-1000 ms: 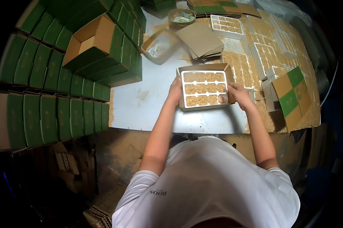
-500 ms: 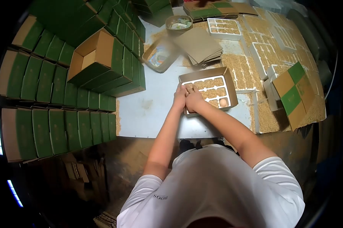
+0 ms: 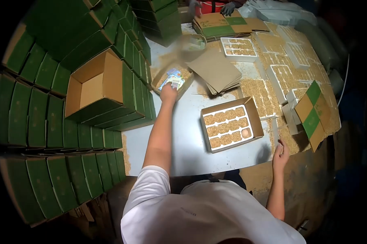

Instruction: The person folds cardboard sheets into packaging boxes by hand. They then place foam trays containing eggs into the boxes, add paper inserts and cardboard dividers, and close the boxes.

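An open brown box (image 3: 254, 116) lies on the grey table (image 3: 179, 138). It holds a white tray (image 3: 228, 123) of cells filled with chaff, and one egg (image 3: 245, 133) sits in the near right cell. My left hand (image 3: 168, 92) is stretched out to a shallow basket (image 3: 182, 86) and rests on the colourful leaflets (image 3: 172, 79) in it; its grip is hidden. My right hand (image 3: 281, 152) hangs open at the table's front edge, right of the box, touching nothing.
Green boxes (image 3: 69, 134) are stacked in rows along the left, around one open carton (image 3: 94, 85). Brown card sheets (image 3: 218, 71), chaff-filled white trays (image 3: 238, 46), flat box blanks (image 3: 313, 110) and loose chaff cover the right. Another person's gloved hands (image 3: 228, 7) work at the far end.
Both hands have left the tray box. My left hand has gone forward to the leaflet basket, and my right hand has dropped back to the table's front edge.
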Demonstrator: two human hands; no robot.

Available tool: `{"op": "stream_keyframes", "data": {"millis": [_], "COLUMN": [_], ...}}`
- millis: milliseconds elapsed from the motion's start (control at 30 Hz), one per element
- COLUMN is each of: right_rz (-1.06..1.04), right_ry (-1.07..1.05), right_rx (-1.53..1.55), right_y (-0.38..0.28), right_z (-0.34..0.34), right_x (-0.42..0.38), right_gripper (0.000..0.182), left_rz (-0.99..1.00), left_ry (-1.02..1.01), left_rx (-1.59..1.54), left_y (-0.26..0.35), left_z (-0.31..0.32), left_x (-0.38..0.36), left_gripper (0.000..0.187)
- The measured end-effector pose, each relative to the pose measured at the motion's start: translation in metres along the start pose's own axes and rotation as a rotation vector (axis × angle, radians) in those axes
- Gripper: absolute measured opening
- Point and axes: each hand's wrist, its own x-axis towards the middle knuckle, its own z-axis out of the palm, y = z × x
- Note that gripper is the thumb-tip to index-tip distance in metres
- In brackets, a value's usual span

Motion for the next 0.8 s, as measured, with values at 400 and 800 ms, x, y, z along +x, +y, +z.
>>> {"op": "stream_keyframes", "data": {"millis": [400, 800], "right_rz": [1.046, 1.265], "right_ry": [-0.337, -0.57], "right_rx": [-0.73, -0.547], "right_y": [0.157, 0.135], "right_z": [-0.243, -0.197], "right_x": [-0.392, -0.387], "right_gripper": [0.025, 0.025], "left_rz": [-0.03, 0.02], "left_ry": [0.021, 0.119], "left_rx": [0.125, 0.081], "left_y": [-0.032, -0.006], "left_z": [0.03, -0.021], "left_x": [0.049, 0.035], "left_gripper": [0.029, 0.031]}}
